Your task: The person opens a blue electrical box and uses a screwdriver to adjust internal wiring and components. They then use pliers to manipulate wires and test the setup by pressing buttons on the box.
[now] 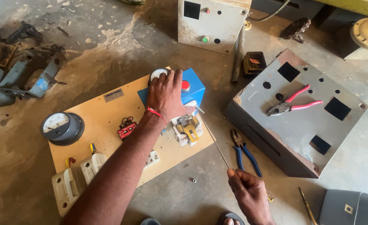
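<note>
Left hand (165,95): centre frame, palm spread flat on the blue box (194,87), clamped on nothing.
Right hand (249,192): lower centre, grip pinched shut on the thin rod (214,139).
Rod axis: slants up-left from that grip to the switch block (187,129) on the wooden board (104,116).
Nearer hand: left, just beside the rod's tip.

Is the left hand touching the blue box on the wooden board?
Touching. The head view shows the left hand lying flat on top of the blue box, palm and fingers covering much of its lid, with no gap visible.
</note>
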